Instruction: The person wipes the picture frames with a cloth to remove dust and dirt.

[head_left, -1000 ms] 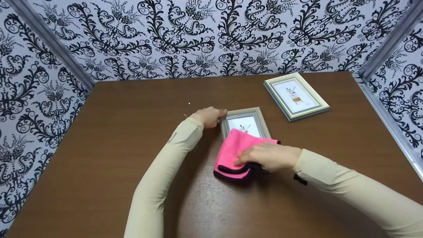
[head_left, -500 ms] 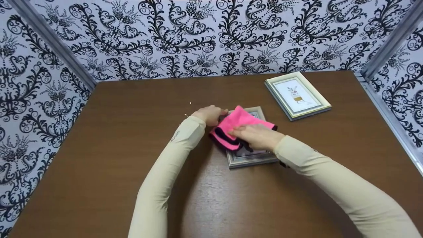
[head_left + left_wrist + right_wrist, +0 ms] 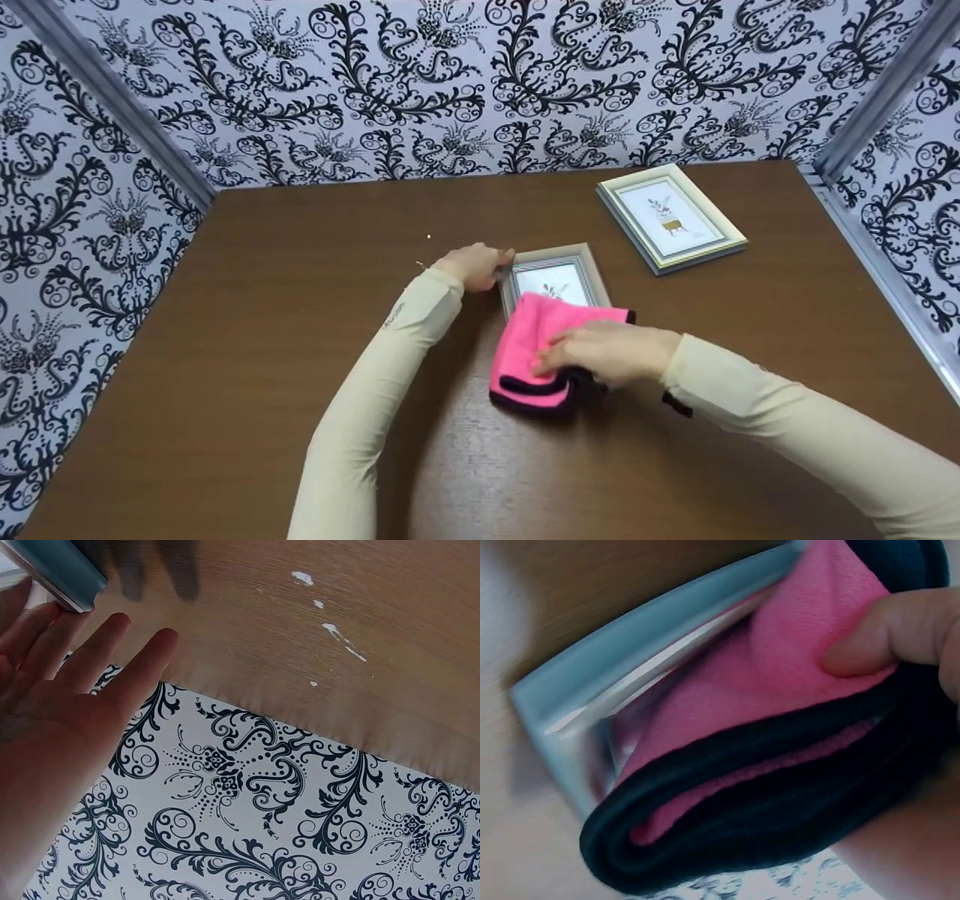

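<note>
A silver-grey picture frame [image 3: 595, 277] lies face up mid-table, its upper part showing a plant print. My left hand [image 3: 476, 266] holds its far left corner; in the left wrist view, thumb and nearer fingers are at the frame's edge [image 3: 64, 570] and two other fingers stretch past it. My right hand [image 3: 611, 351] grips a folded pink cloth [image 3: 536, 330] with dark edging over the frame's near half, which is hidden. In the right wrist view the thumb [image 3: 870, 637] presses the pink cloth [image 3: 727, 675] beside the frame's raised border [image 3: 652, 634].
A second, cream picture frame [image 3: 671, 217] lies face up at the back right. The brown wooden table [image 3: 315, 240] meets patterned walls [image 3: 420, 90] at the back and sides. Small white marks [image 3: 302, 577] dot the tabletop beyond the left hand.
My right hand slid the cloth toward the frame's far end, then drew it back toward me, uncovering the upper part of the print again. The left hand stays at the corner.
</note>
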{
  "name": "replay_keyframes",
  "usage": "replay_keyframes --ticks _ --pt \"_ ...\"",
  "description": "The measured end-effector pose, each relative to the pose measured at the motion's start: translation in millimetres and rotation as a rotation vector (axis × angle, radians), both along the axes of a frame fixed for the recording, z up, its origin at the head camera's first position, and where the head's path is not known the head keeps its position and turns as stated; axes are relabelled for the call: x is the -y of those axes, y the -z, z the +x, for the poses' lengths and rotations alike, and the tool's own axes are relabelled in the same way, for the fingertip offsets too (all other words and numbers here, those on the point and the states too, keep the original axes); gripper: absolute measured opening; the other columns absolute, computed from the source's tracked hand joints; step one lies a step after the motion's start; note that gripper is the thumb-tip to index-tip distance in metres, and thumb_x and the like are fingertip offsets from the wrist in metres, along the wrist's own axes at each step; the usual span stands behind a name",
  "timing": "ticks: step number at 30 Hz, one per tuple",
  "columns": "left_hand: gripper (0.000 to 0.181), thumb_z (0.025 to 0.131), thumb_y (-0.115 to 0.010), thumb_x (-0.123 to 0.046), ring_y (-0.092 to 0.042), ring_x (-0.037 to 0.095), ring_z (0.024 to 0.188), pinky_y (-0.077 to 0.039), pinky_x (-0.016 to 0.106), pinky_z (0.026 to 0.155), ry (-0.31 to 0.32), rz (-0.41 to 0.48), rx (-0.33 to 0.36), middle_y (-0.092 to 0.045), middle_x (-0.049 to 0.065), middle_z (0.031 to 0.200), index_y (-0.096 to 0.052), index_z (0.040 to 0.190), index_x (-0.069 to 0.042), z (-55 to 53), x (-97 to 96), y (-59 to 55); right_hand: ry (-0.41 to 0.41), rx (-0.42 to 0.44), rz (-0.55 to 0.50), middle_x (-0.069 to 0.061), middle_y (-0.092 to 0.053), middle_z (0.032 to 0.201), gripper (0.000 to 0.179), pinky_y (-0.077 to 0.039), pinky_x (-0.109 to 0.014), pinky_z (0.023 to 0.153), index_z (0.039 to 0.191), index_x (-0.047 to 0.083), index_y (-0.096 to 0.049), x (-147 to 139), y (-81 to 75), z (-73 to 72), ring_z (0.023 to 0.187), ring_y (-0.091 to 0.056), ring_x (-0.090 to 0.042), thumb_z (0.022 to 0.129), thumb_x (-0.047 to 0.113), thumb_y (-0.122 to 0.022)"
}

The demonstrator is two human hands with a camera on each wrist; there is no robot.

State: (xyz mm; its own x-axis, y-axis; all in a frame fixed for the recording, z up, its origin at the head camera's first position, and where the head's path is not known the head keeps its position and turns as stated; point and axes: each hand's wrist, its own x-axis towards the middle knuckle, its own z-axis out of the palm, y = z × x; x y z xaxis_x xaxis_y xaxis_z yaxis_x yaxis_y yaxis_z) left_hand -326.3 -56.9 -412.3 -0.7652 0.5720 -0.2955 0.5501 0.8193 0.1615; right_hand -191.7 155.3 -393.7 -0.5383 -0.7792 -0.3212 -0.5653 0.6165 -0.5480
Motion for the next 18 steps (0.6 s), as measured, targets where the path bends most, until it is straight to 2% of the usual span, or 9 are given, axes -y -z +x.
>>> replay_keyframes --ticks 3,4,6,12,15,18 --pt "0.047 0.098 -0.052 -0.022 -0.058 0.037 0.11 -0.048 0.052 0.089 0.005 0.015 -0.005 -0.059 0.02 0.126 -0.045 0.145 -0.02 1.0 1.4 0.1 -0.234 -0.393 0.053 -0.01 -0.061 0.128 0.058 -0.046 -0.045 0.095 0.129 0.01 -0.062 4 -0.2 3.2 0.118 -0.055 -0.029 0.075 -0.012 -0.071" --pt "0.046 0.098 -0.052 -0.022 -0.058 0.037 0.109 -0.048 0.052 0.088 0.008 0.014 -0.008 -0.06 0.02 0.124 -0.047 0.144 -0.019 0.9 1.8 -0.3 -0.25 -0.457 0.07 -0.01 -0.061 0.129 0.058 -0.046 -0.046 0.096 0.129 0.009 -0.062 7 1.1 2.1 0.119 -0.055 -0.03 0.076 -0.011 -0.071" --pt "0.046 0.097 -0.052 -0.02 -0.059 0.036 0.106 -0.049 0.051 0.086 0.012 0.018 -0.009 -0.06 0.021 0.122 -0.047 0.143 -0.018 0.2 2.7 -0.4 -0.236 -0.53 0.107 -0.011 -0.058 0.132 0.058 -0.042 -0.049 0.099 0.131 0.007 -0.06 10 4.6 -1.3 0.121 -0.053 -0.033 0.077 -0.009 -0.071" --pt "0.059 0.091 -0.055 -0.009 -0.054 0.035 0.117 -0.048 0.049 0.09 -0.036 0.003 0.031 -0.055 0.018 0.133 -0.042 0.147 -0.022 -1.9 4.3 0.1 -0.072 -0.619 0.194 -0.018 -0.051 0.138 0.057 -0.041 -0.056 0.097 0.14 0.004 -0.048 24 18.7 -21.3 0.123 -0.049 -0.041 0.086 -0.002 -0.064" --pt "0.062 0.09 -0.055 -0.009 -0.05 0.033 0.123 -0.045 0.048 0.094 -0.052 0.001 0.055 -0.05 0.016 0.139 -0.04 0.148 -0.024 -2.9 2.4 1.4 -0.009 -0.601 0.209 -0.021 -0.049 0.139 0.055 -0.04 -0.058 0.097 0.141 0.002 -0.046 30 22.4 -30.9 0.124 -0.047 -0.043 0.088 -0.004 -0.059" --pt "0.061 0.091 -0.055 -0.01 -0.051 0.033 0.122 -0.046 0.048 0.094 -0.053 0.008 0.061 -0.051 0.016 0.138 -0.04 0.148 -0.025 -3.0 1.2 1.4 -0.005 -0.577 0.192 -0.022 -0.049 0.138 0.052 -0.039 -0.058 0.099 0.141 0.001 -0.046 29 20.6 -32.4 0.125 -0.046 -0.043 0.09 -0.005 -0.056"
